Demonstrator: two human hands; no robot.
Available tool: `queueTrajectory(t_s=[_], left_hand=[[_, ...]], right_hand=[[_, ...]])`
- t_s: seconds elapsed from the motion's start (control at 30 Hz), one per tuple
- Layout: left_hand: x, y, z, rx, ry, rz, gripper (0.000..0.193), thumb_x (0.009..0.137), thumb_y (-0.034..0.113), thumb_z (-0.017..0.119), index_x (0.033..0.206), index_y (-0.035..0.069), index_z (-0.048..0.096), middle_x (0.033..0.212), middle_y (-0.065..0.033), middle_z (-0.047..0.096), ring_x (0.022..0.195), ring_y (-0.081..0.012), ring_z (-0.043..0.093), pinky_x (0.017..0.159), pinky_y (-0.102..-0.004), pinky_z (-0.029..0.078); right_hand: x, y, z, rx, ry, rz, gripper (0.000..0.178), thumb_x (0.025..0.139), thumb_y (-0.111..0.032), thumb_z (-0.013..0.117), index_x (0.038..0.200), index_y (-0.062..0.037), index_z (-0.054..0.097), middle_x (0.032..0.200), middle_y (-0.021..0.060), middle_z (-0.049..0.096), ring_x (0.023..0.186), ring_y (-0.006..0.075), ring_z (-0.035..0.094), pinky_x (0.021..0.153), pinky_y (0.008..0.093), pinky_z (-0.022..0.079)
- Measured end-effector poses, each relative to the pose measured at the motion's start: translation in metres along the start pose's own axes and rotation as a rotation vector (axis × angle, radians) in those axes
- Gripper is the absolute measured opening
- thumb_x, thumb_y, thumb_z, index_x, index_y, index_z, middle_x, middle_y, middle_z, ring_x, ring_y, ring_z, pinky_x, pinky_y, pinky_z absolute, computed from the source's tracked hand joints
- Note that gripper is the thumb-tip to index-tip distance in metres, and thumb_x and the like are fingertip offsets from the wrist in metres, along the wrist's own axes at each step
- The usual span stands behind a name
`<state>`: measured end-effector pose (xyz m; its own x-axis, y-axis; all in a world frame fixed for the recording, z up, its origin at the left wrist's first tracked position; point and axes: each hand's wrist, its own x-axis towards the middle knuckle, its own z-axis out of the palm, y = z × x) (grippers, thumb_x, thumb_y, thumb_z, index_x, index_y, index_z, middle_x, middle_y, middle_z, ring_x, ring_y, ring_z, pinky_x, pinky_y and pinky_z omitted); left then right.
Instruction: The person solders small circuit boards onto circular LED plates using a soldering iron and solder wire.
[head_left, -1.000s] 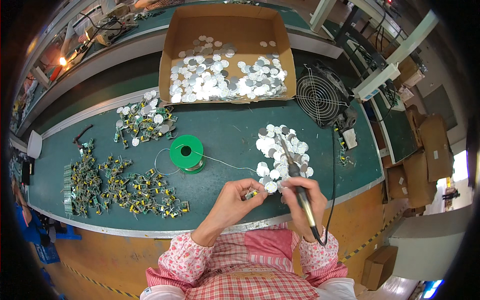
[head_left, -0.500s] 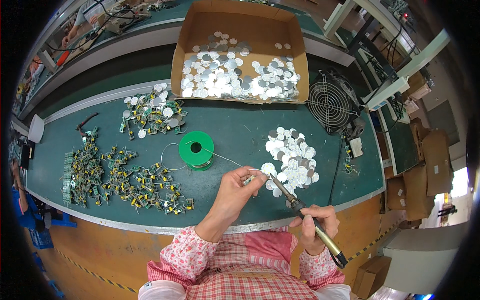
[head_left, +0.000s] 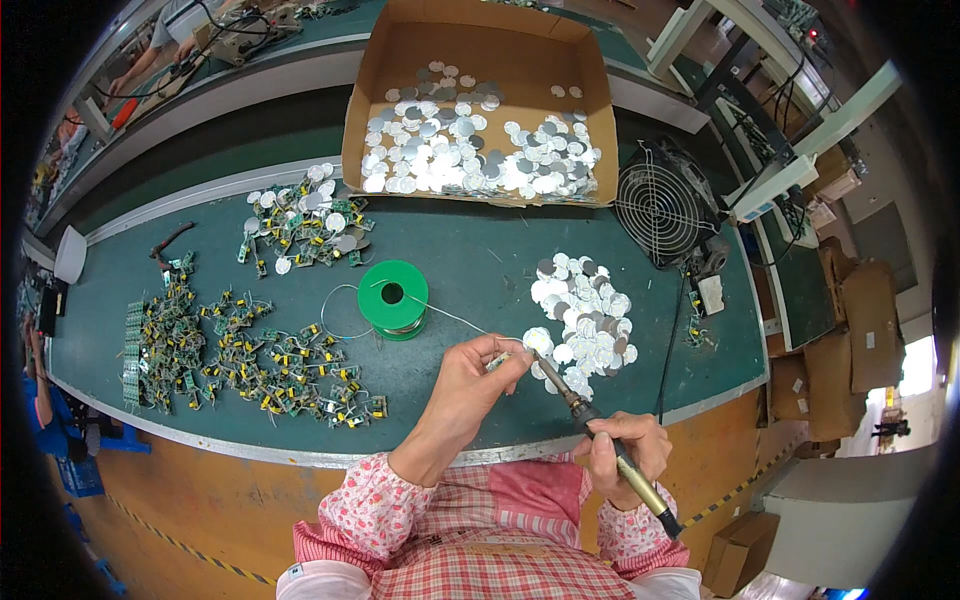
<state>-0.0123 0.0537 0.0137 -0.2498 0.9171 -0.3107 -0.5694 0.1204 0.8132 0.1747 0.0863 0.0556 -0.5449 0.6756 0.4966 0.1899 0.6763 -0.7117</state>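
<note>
My left hand (head_left: 462, 388) is closed in a pinch on a thin solder wire (head_left: 460, 319). A small part, which looks like a circuit board (head_left: 499, 361), shows partly under its fingers. The wire runs back to a green spool (head_left: 405, 277) on the table. In my right hand (head_left: 637, 448) is a soldering iron (head_left: 648, 494), gripped by its handle and slanting up to the left. Its tip meets a silvery round disc (head_left: 537, 340) beside my left fingertips; whether they touch is too small to tell. A pile of similar discs (head_left: 597, 322) lies just right of it.
A cardboard box (head_left: 480, 32) of discs stands at the back. Heaps of small circuit boards (head_left: 172, 340) cover the table's left, and boards with discs (head_left: 310, 222) lie farther back. A black fan (head_left: 660, 205) stands at the right. Another person's arm (head_left: 145, 65) shows far left.
The soldering iron's tip has shifted slightly left, and its rear end has swung a little left and down with my right hand. My left hand stays nearly still.
</note>
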Motion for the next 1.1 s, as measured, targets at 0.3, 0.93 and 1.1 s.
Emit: queueTrajectory(t_s=[0.3,0.93,1.1], left_hand=[[-0.005,-0.002,-0.004,0.023,-0.046,-0.02,0.01,0.082,0.008,0.065,0.087,-0.001,0.063,0.074,-0.0013,0.059,0.063,-0.0061,0.049,0.059,-0.0202,0.038],[-0.065,0.096,-0.063,1.775,0.109,0.614,0.02,0.073,0.017,0.07,0.086,0.006,0.059,0.083,-0.0098,0.057,0.078,-0.0258,0.056,0.072,-0.039,0.041],[-0.098,0.045,-0.078,2.097,0.051,0.544,0.032,0.062,0.009,0.069,0.092,0.009,0.057,0.092,-0.0103,0.051,0.094,-0.0302,0.047,0.09,-0.0477,0.033]], right_hand=[[-0.011,-0.004,0.005,0.232,0.337,0.226,0.018,0.084,-0.012,0.055,0.089,0.0041,0.051,0.06,0.0106,0.058,0.047,0.0159,0.06,0.044,0.0252,0.045],[-0.024,0.007,0.003,0.111,0.466,0.346,0.015,0.091,-0.013,0.046,0.091,0.0014,0.05,0.075,0.0095,0.053,0.048,0.0138,0.053,0.046,0.0249,0.044],[-0.029,0.02,0.02,0.449,0.141,0.403,0.024,0.091,-0.013,0.056,0.113,-0.0017,0.054,0.089,0.0109,0.065,0.083,0.0162,0.065,0.067,0.0259,0.052]])
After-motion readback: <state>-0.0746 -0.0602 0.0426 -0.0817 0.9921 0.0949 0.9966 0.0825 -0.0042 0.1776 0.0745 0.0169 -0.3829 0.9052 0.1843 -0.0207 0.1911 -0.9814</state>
